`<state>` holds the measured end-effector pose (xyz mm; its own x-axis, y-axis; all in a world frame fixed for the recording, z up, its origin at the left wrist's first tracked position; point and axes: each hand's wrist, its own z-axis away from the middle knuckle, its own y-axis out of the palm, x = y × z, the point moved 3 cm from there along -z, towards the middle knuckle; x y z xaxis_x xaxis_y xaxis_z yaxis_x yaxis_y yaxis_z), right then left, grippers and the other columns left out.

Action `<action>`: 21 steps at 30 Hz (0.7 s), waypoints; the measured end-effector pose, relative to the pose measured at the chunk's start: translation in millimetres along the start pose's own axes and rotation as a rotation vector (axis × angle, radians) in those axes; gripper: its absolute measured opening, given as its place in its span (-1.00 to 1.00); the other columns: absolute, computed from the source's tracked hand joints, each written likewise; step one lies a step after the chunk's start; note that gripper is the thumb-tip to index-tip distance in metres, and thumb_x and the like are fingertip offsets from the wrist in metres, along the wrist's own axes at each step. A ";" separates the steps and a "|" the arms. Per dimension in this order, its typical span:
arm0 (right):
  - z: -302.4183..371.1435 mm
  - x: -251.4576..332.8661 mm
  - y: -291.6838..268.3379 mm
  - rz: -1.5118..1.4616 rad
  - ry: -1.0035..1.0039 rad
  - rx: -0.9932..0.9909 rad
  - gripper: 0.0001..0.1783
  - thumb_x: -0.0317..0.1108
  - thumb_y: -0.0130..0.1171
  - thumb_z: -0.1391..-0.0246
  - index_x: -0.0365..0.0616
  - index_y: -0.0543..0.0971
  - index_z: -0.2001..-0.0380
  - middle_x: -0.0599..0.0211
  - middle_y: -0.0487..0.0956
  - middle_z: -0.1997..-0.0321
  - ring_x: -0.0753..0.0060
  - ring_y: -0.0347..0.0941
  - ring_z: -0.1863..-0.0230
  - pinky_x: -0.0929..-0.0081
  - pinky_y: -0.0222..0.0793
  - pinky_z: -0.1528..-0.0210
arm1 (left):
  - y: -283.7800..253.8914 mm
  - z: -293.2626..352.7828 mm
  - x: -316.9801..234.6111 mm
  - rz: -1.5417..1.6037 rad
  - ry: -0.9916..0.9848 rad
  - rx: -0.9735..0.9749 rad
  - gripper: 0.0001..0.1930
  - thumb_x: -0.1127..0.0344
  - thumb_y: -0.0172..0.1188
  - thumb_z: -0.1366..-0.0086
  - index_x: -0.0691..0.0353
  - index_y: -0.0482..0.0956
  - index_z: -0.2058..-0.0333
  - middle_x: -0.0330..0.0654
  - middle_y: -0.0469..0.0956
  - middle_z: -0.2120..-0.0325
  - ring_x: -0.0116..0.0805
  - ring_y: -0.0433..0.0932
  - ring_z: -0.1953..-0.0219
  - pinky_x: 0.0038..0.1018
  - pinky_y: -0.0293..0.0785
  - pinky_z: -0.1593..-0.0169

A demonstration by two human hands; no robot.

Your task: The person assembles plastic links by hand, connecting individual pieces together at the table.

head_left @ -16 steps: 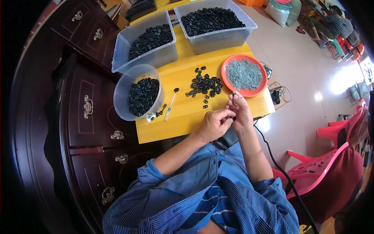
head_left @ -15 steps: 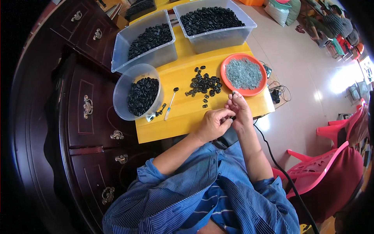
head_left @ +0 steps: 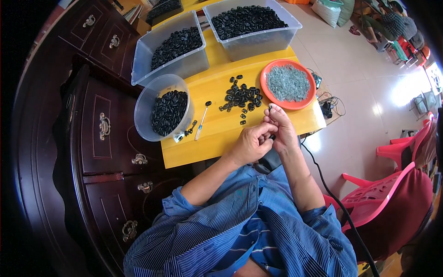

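Close together over the table's near edge are my two hands. My left hand is closed, its thumb and fingers pinched at a small black oval piece beside my right palm. My right hand is turned palm up with fingers curled. Between its thumb and fingertips sits another small black piece, mostly covered. Just beyond lies a loose pile of black two-holed oval pieces. To its right is a round orange plate heaped with tiny clear pieces.
A thin tool with a blue-and-white handle lies left, a black oval at its tip. Behind it stand a round clear tub and two clear bins of black pieces. Dark drawers flank the table; a pink chair is at right.
Both hands stay together in nearly the same place. My right fingertips have shifted slightly left and up, and the view has moved a little.
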<state>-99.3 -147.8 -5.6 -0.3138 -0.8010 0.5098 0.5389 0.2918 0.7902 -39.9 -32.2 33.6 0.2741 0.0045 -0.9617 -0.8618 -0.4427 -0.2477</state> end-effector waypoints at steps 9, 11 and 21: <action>7.2 6.2 0.0 0.167 -0.079 -0.014 -0.80 -0.44 0.19 -0.26 -0.12 0.54 0.06 0.38 0.62 0.23 0.58 0.53 0.29 0.58 0.48 0.15 | -28.5 5.1 16.5 0.147 -0.102 -0.119 -0.76 0.56 0.23 -0.27 0.31 0.62 0.08 -0.47 0.48 0.41 -0.77 0.37 0.44 -0.74 0.37 0.32; 6.3 5.5 -5.8 0.268 -0.122 0.015 -0.82 -0.44 0.18 -0.26 -0.13 0.54 0.07 0.38 0.62 0.23 0.59 0.53 0.27 0.59 0.46 0.14 | -38.6 2.9 16.3 0.168 -0.097 -0.149 -0.76 0.55 0.25 -0.28 0.32 0.62 0.07 -0.45 0.50 0.36 -0.77 0.41 0.39 -0.75 0.39 0.26; 8.8 -10.1 0.2 0.597 -0.210 0.168 -0.82 -0.47 0.17 -0.28 -0.25 0.53 0.07 0.41 0.61 0.23 0.61 0.55 0.19 0.62 0.47 0.08 | -62.4 -3.0 17.7 0.124 -0.018 -0.282 -0.73 0.60 0.25 -0.24 0.32 0.63 0.07 -0.42 0.52 0.38 -0.75 0.42 0.43 -0.73 0.41 0.35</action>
<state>-102.9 -135.1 -7.6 -0.1543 -0.3618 0.9194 0.5434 0.7461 0.3848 20.0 -7.2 32.3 0.1646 -0.0501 -0.9851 -0.7348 -0.6725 -0.0886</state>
